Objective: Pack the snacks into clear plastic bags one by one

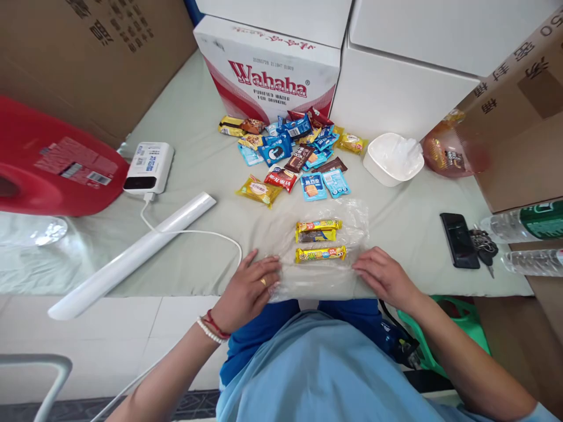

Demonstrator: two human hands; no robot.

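Note:
A clear plastic bag (316,281) lies spread at the table's front edge. Three yellow-wrapped snack bars rest on it: an upper bar (323,225), a middle bar with a dark section (315,236) right below, and a lower bar (320,254) a little apart. My left hand (253,285) lies palm down with fingers stretched over the bag's left edge. At the right edge my right hand (386,276) touches the plastic, its fingers extended close together; its thumb is partly hidden. Behind the bag is a pile of wrapped snacks (294,146).
A white bowl with plastic inside (387,167) stands right of the pile. A phone (460,240), keys (484,245) and bottles (534,261) lie far right. On the left are a white device (149,168), its cable and a long white tube (141,252). Boxes (272,76) line the back.

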